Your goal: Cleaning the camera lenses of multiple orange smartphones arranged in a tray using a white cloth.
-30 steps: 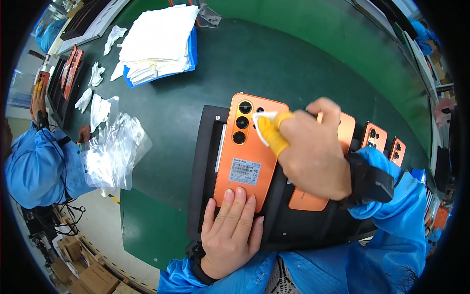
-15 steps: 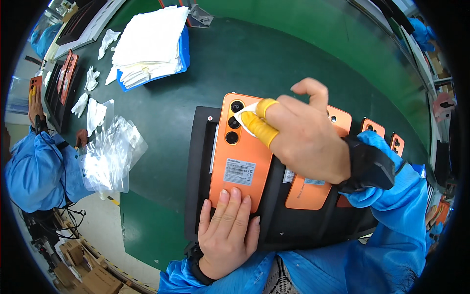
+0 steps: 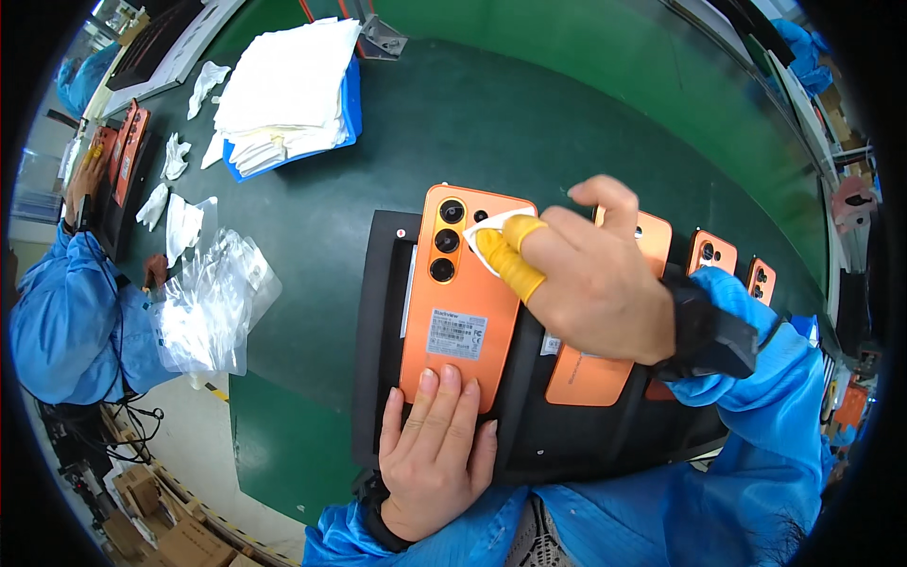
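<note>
An orange smartphone (image 3: 425, 326) lies back up on a black tray (image 3: 378, 283), with three large camera lenses and a printed label showing. My left hand (image 3: 435, 454) rests flat across the phone's lower end, fingers stretched out. Over its upper right part, my right hand (image 3: 600, 274) pinches a small white cloth (image 3: 483, 248) with fingers in yellow finger cots. The cloth touches the phone's back just right of the lenses. Beside it on the tray lies a second orange phone (image 3: 586, 378), partly hidden under my right hand and wrist.
More orange phones (image 3: 712, 250) stand farther right. A blue bin (image 3: 351, 104) holds a stack of white cloths (image 3: 283, 80) at the back left. Crumpled cloths (image 3: 176, 156) and clear plastic bags (image 3: 213, 302) lie left. Beyond them a co-worker in a blue sleeve (image 3: 57, 321) handles phones.
My right hand has shifted the white cloth off the lenses, slightly right and down. My left hand stays on the phone. The co-worker's hand has moved to the phones in the tray.
</note>
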{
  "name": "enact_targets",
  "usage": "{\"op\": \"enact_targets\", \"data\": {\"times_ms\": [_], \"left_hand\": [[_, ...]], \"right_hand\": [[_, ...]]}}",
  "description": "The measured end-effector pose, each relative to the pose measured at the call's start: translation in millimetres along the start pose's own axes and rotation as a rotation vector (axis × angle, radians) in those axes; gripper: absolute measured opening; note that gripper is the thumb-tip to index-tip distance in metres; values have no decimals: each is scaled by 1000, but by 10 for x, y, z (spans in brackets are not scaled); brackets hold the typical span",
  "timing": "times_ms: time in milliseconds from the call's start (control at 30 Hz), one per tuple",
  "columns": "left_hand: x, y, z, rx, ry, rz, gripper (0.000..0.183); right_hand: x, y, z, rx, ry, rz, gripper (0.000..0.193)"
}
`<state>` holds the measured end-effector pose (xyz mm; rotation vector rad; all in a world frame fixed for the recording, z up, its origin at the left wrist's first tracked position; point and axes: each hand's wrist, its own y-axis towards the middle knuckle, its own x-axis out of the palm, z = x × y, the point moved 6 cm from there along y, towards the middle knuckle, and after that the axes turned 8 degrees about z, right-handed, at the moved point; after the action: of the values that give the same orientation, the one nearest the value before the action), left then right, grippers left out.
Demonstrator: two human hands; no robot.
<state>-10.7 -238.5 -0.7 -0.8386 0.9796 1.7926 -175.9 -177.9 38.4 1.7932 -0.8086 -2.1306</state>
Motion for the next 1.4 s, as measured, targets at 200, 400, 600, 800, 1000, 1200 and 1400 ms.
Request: {"op": "enact_targets", "data": {"times_ms": [200,400,600,800,1000,1200,1400], "left_hand": [[-10,-21,18,-11,9,3,41],[-15,2,31,-1,-4,-3,41],[21,11,19,-9,-43,-15,43],[4,7,41,-8,-23,-23,43],[2,-9,23,-12,-20,-23,43],[5,-3,25,-10,-21,-12,42],[6,-10,19,-20,-23,0,43]], "right_hand": [[102,143,481,32,-161,-9,6],[206,467,134,-19,111,12,8],[153,242,261,52,64,-34,11],[-26,-203,162,132,-135,-108,3],[-94,-105,124,189,-136,-201,14],[-97,51,91,171,-66,-38,16],[46,-15,-48,95,28,-86,19]]}}
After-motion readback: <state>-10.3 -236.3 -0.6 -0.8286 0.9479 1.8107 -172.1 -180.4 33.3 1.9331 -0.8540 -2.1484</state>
